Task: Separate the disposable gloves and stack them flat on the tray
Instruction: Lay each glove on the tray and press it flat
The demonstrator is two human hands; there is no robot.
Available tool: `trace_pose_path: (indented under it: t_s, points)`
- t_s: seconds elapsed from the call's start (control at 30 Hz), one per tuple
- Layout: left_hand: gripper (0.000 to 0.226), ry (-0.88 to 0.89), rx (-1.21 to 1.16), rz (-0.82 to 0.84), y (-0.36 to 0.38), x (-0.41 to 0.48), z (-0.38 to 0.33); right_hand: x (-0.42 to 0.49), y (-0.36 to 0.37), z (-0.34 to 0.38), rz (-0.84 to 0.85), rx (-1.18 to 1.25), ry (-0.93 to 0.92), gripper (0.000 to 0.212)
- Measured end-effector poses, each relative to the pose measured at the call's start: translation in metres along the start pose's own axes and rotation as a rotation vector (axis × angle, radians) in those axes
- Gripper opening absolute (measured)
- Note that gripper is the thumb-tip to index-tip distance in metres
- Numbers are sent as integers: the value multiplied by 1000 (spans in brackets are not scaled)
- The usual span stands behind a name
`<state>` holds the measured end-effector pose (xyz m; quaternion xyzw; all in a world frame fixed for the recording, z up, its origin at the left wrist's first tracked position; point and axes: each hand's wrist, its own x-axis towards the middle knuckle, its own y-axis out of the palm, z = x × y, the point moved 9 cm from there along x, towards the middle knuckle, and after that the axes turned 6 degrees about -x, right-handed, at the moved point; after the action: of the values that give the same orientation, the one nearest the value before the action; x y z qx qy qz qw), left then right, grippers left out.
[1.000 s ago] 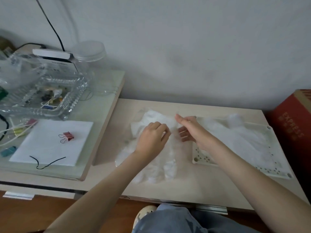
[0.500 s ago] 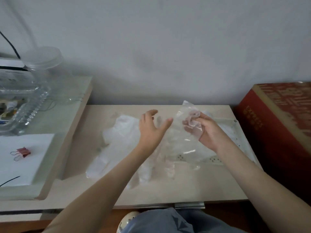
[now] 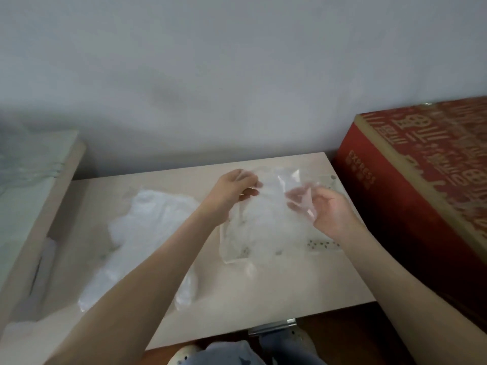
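Separating step live: left hand [image 3: 234, 192] and right hand [image 3: 330, 210] each pinch 1 clear glove [image 3: 271, 209], stretched above the tray [image 3: 325, 245] by the table [image 3: 290, 288]'s right edge, pile [image 3: 150, 227] mid-table; next, likely lowering it flat.

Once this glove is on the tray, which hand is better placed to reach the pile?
Left hand, probably: the pile lies on its side. Both pinch the glove; the right hand is over the tray.
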<state>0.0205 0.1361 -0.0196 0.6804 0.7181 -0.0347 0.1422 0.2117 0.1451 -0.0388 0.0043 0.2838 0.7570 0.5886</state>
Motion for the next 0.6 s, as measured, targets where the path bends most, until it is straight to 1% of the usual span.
trace_pose_path:
  t_s: [0.1, 0.17, 0.23, 0.27, 0.3, 0.37, 0.4, 0.47, 0.6]
  points:
    - [7, 23, 140, -2, 7, 13, -2, 5, -21, 0, -68, -60, 62, 22]
    - [9, 39, 200, 6, 14, 19, -3, 12, -30, 1, -101, -158, 77, 35]
    - [10, 42, 233, 22, 21, 25, -2, 19, -36, 1, -130, -337, 67, 44]
    - [10, 38, 239, 33, 26, 28, -1, 22, -40, 1, -159, -432, 54, 42]
    - [9, 33, 242, 38, 28, 30, 1, 24, -43, 2, -185, -511, 32, 36]
    - [8, 31, 237, 35, 31, 34, 3, 26, -47, 5, -231, -604, -33, 10]
    - [8, 35, 235, 24, 31, 36, 3, 26, -49, 6, -254, -620, -61, 2]
    - [8, 43, 212, -3, 27, 39, 3, 26, -56, 7, -300, -608, -93, 11]
    - [12, 42, 97, -97, 14, 40, 4, 22, -67, 3, -363, -587, -89, 17]
